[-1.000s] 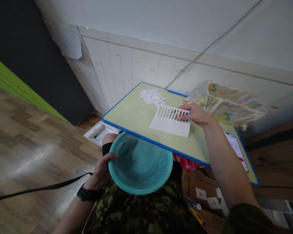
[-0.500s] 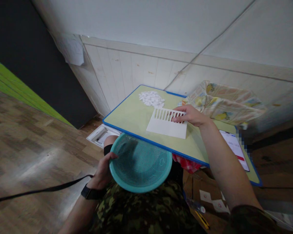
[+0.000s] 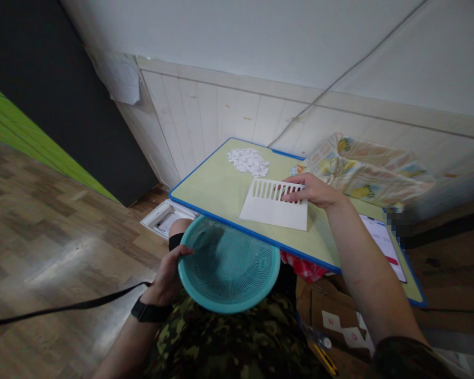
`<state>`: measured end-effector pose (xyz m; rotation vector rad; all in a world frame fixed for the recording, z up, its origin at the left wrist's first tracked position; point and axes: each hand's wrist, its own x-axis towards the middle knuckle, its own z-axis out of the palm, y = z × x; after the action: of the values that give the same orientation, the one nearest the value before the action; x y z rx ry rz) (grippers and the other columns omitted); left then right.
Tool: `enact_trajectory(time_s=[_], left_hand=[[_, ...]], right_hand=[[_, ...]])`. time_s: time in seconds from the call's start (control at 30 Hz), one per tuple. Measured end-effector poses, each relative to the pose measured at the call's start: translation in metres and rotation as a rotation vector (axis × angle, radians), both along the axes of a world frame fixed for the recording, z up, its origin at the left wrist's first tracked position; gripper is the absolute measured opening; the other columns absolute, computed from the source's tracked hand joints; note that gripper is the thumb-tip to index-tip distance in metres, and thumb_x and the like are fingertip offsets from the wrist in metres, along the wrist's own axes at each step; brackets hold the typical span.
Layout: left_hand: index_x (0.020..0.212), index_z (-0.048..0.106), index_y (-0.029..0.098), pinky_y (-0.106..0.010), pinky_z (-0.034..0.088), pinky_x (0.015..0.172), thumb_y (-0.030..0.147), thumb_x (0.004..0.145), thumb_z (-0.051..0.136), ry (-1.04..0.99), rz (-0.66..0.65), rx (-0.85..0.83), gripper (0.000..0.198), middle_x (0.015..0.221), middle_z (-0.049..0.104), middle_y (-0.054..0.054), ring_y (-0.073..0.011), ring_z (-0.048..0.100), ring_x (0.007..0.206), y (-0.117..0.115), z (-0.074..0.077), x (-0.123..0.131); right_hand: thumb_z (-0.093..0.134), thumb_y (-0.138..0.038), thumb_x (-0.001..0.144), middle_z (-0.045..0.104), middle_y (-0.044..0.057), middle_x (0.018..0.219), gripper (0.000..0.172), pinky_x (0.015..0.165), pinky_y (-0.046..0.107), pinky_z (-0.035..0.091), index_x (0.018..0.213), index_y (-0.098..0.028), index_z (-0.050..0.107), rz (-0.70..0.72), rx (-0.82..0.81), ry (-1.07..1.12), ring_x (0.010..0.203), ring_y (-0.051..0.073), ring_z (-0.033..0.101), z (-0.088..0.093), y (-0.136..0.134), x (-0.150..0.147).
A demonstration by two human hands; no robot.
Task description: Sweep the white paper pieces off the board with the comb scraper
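My left hand [image 3: 173, 271] is closed on the left rim of a turquoise plastic mesh basket [image 3: 229, 263], which rests on my lap under the table's front edge. Its inside shows only its own mesh and a shadow. On the yellow-green table [image 3: 205, 179], my right hand [image 3: 310, 190] grips the slotted upper right part of a flat white plastic plate [image 3: 274, 213]. A row of long slots runs along the plate's far end, and fingers show through some of them. Behind the plate lies a pile of small white pieces [image 3: 248, 161], apart from it.
A phone [image 3: 381, 245] lies at the table's right end. A patterned cloth [image 3: 363, 168] is bunched against the wall at the back right. An open white box [image 3: 164, 218] sits on the floor at left. Below right lie a yellow cutter [image 3: 326, 360] and cardboard [image 3: 314, 305].
The view has shifted slightly. The white plate and my right hand have moved a little toward me, away from the pile. My left hand keeps its hold on the basket.
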<state>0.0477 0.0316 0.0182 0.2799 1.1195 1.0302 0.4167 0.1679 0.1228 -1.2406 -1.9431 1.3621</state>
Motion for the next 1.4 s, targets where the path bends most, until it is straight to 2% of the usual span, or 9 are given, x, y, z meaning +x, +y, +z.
enact_trajectory(time_s=[0.27,0.57,0.7,0.83,1.0,1.17,1.3,1.4], left_hand=[[0.072,0.074,0.004,-0.028,0.057,0.05,0.008,0.077,0.052,-0.059,-0.005,-0.002,0.022,0.057,0.072,-0.012,-0.0192,0.065,0.045,-0.002,0.013,0.003],[0.073,0.075,0.007,-0.027,0.057,0.052,0.01,0.077,0.054,-0.042,-0.021,-0.005,0.021,0.062,0.075,-0.012,-0.0197,0.067,0.048,-0.001,0.008,0.001],[0.085,0.076,0.007,-0.029,0.058,0.054,0.01,0.075,0.056,-0.099,-0.045,0.036,0.023,0.057,0.073,-0.01,-0.0195,0.065,0.046,-0.001,0.009,0.001],[0.091,0.076,0.007,-0.03,0.058,0.058,0.01,0.073,0.057,-0.104,-0.052,0.048,0.027,0.057,0.073,-0.01,-0.0201,0.065,0.046,-0.001,0.008,0.0],[0.086,0.075,0.007,-0.029,0.056,0.051,0.009,0.071,0.057,-0.107,-0.05,0.033,0.024,0.055,0.072,-0.01,-0.02,0.064,0.044,-0.001,0.006,-0.001],[0.084,0.075,0.007,-0.027,0.055,0.047,0.009,0.072,0.057,-0.109,-0.044,0.026,0.022,0.055,0.072,-0.01,-0.0201,0.064,0.045,-0.001,0.007,-0.001],[0.078,0.074,0.007,-0.03,0.057,0.053,0.01,0.072,0.058,-0.077,-0.022,0.006,0.017,0.056,0.072,-0.011,-0.0226,0.067,0.051,-0.001,0.003,-0.003],[0.077,0.073,0.009,-0.03,0.057,0.053,0.009,0.072,0.058,-0.087,-0.013,0.0,0.015,0.054,0.071,-0.01,-0.022,0.067,0.05,-0.001,0.003,-0.003]], right_hand=[[0.081,-0.039,0.063,0.076,0.005,0.09,0.054,0.059,0.025,0.053,0.112,-0.02,0.072,0.025,-0.009,-0.033,0.069,0.017,0.068,0.0,-0.001,-0.002],[0.081,-0.038,0.064,0.075,0.005,0.095,0.052,0.063,0.026,0.055,0.112,-0.021,0.071,0.072,-0.052,-0.02,0.075,0.019,0.069,0.001,-0.003,-0.006],[0.081,-0.038,0.065,0.075,0.005,0.093,0.047,0.061,0.025,0.053,0.107,-0.019,0.073,0.093,-0.022,-0.041,0.073,0.018,0.068,0.003,-0.005,-0.009],[0.081,-0.038,0.064,0.075,0.006,0.092,0.049,0.06,0.025,0.052,0.107,-0.017,0.072,0.034,0.018,0.003,0.072,0.018,0.068,0.003,-0.005,-0.01],[0.082,-0.039,0.062,0.075,0.005,0.089,0.051,0.058,0.026,0.052,0.106,-0.017,0.072,-0.061,0.033,0.075,0.071,0.019,0.068,-0.003,-0.002,-0.013],[0.082,-0.041,0.061,0.076,0.005,0.093,0.051,0.062,0.029,0.054,0.106,-0.019,0.073,-0.017,-0.018,0.004,0.074,0.021,0.069,0.0,-0.003,-0.01],[0.083,-0.042,0.06,0.076,0.006,0.092,0.056,0.061,0.029,0.055,0.111,-0.02,0.072,-0.032,-0.018,-0.011,0.073,0.021,0.069,0.004,-0.003,-0.001],[0.082,-0.043,0.061,0.075,0.005,0.09,0.054,0.061,0.028,0.055,0.108,-0.02,0.073,-0.001,-0.028,-0.048,0.071,0.019,0.069,0.003,-0.003,0.002]])
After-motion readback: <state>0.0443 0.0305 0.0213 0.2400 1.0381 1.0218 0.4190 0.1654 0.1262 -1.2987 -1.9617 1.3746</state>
